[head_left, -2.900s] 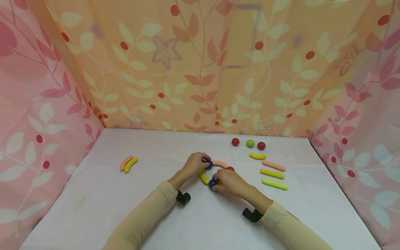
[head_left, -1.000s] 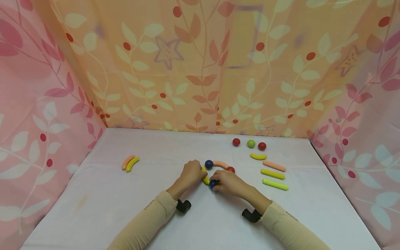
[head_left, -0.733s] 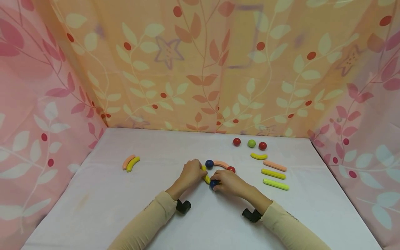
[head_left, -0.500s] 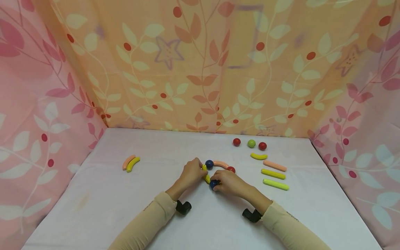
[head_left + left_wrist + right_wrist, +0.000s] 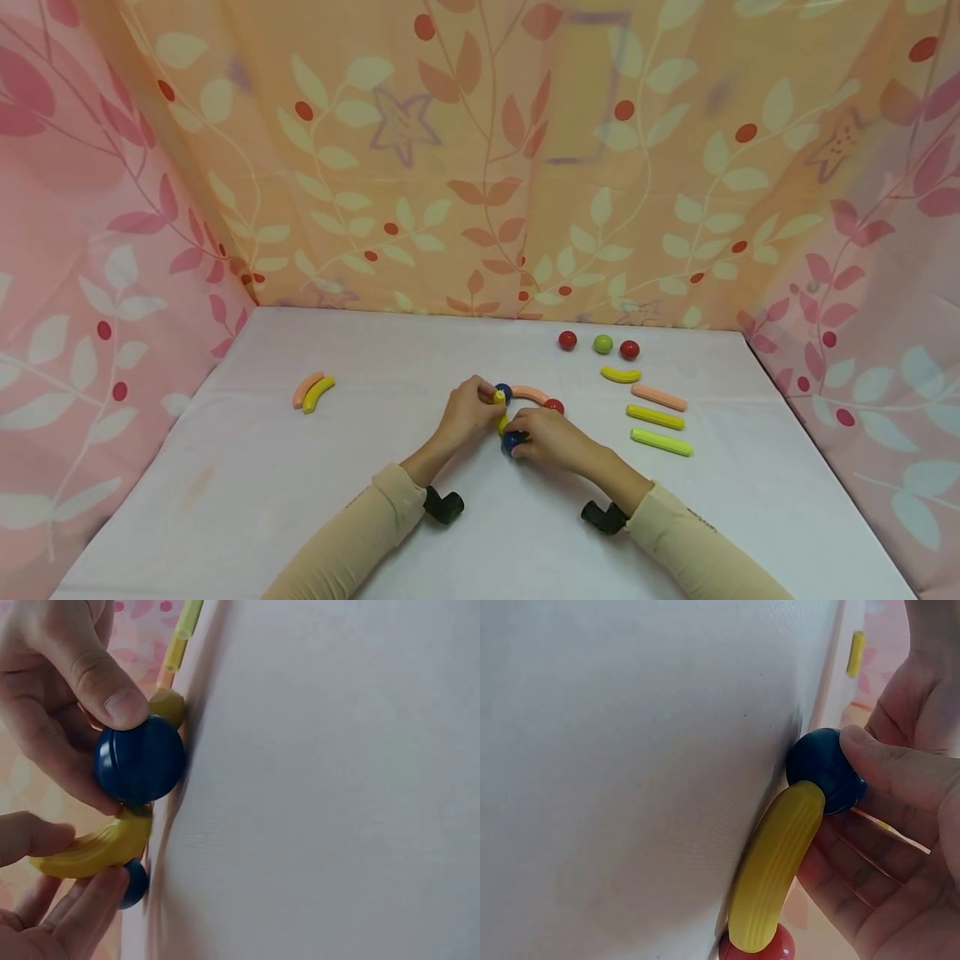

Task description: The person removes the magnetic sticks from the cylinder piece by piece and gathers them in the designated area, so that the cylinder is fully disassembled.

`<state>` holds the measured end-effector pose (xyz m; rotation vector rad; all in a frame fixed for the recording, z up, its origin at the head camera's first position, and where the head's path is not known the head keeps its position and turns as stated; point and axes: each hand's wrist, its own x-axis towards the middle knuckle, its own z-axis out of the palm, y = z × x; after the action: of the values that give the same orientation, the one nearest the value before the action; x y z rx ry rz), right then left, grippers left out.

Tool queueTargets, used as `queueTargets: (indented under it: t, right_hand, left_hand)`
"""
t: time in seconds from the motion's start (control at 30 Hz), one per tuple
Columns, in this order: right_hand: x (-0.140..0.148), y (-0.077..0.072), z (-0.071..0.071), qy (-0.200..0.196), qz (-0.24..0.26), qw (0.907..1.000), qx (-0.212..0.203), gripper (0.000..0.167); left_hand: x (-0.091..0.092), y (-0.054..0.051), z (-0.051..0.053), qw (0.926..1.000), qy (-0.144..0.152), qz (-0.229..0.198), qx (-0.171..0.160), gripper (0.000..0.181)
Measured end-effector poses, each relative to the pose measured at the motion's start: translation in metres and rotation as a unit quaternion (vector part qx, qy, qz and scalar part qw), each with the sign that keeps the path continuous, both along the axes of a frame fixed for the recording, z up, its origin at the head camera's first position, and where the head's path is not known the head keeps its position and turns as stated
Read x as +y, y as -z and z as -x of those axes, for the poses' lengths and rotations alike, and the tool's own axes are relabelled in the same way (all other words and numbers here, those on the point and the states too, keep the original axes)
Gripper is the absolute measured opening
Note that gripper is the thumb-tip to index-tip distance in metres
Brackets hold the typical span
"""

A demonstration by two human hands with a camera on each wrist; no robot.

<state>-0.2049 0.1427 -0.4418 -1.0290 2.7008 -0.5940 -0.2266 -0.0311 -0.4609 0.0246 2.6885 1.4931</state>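
My left hand pinches a yellow curved rod between thumb and fingers. The rod's free end is lifted off the table; its other end meets a blue ball. My right hand grips that blue ball by thumb and fingers. From the same ball, a second yellow curved rod runs to a red ball, partly hidden from the head view by the right hand. A peach curved rod joins the red ball to another blue ball, just behind the left fingertips.
On the white table, two red balls and a green ball lie at the back right. Before them are a yellow curved rod and several straight rods. A peach and a yellow curved rod lie left. Patterned cloth surrounds the table.
My left hand has left the far blue ball and taken the yellow curved rod. Its far end has come off that ball, rising and swinging right. My right hand keeps its grip on the near blue ball.
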Motion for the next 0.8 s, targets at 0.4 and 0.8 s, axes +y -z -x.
queueTargets:
  t: [0.4,0.8]
  right_hand:
    - [0.000,0.002,0.001,0.013,-0.001,0.9998,-0.017,0.031]
    - [0.002,-0.002,-0.002,0.020,-0.002,0.9987,-0.047,0.037]
  left_hand:
    - [-0.021,-0.005,0.009,0.9963,-0.023,-0.080,0.023,0.028]
    - [-0.061,-0.004,0.013,0.9961,-0.044,-0.058,0.050,0.030]
